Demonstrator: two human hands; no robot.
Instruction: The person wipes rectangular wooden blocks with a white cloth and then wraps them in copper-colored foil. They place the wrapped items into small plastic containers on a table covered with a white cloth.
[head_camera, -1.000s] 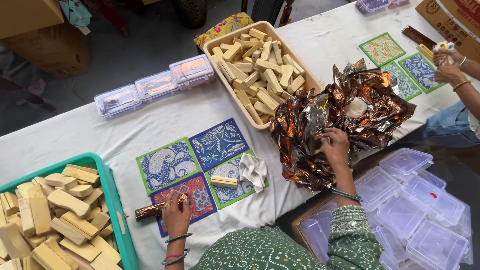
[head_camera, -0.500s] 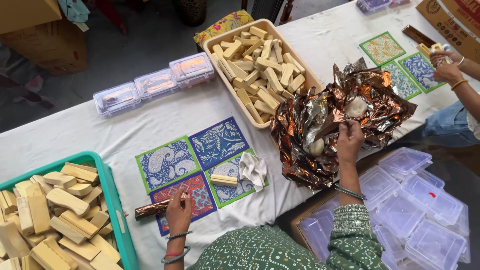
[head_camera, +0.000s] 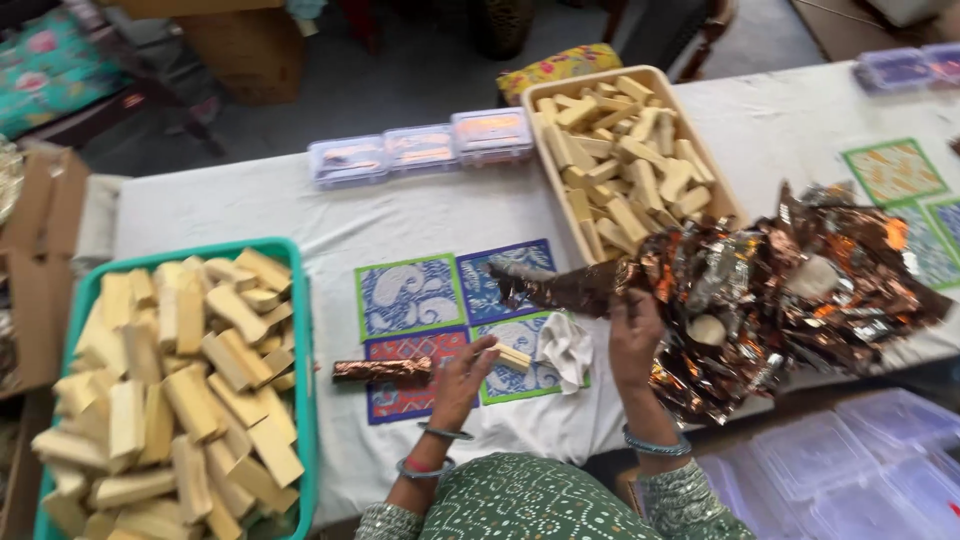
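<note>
A person in a green patterned sleeve works at a white-covered surface (head_camera: 250, 205). The left hand (head_camera: 462, 375) rests with fingers curled loosely over a pale bar (head_camera: 514, 357) lying on patterned paper squares (head_camera: 410, 292); whether it grips the bar cannot be told. Just to that hand's left lies a foil-wrapped bar (head_camera: 380, 369), its long axis running left to right, one end close to the fingers. The right hand (head_camera: 634, 335) is closed on a sheet of copper foil (head_camera: 565, 283), pulled out leftward from the crumpled foil heap (head_camera: 790, 300) and stretched toward the paper squares, so the sheet hangs just beyond the bar. A white cloth (head_camera: 566, 350) lies between the two hands. Near left, a green tray (head_camera: 298, 330) is piled with unwrapped bars; clear lidded boxes (head_camera: 830, 460) sit below the surface's edge at right. Farther off stand a beige tray (head_camera: 560, 215) of bars and three small plastic boxes (head_camera: 420, 150).
</note>
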